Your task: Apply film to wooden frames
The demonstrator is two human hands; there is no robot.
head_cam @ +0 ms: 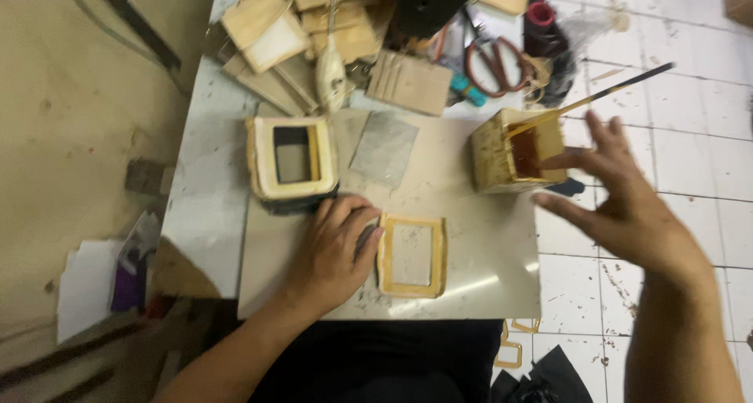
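- looking down from head height at a small pale work board (pixel 471 269) laid across a grey table (pixel 205 183), with a white tiled floor (pixel 690 136) to the right.
- left hand (pixel 337 250) lies palm down on the board, fingers loosely curled and close together, fingertips touching the left edge of a flat tan rectangular frame (pixel 412 255) with an open middle; it grips nothing.
- the frame lies flat near the front of the board, just right of that hand.
- right hand (pixel 620 203) hangs in the air past the board's right edge, fingers spread wide and empty, blurred, close to a stained square glue pot (pixel 514 158).
- a long thin brush (pixel 588 98) leans out of the pot toward the upper right.
- a stack of pale frames (pixel 292 161) sits at the board's back left, just behind the left hand.
- a grey square sheet (pixel 384 148) lies between the stack and the pot.
- red-handled scissors (pixel 496 64) and a pile of tan cut pieces (pixel 314 26) crowd the table's far end.
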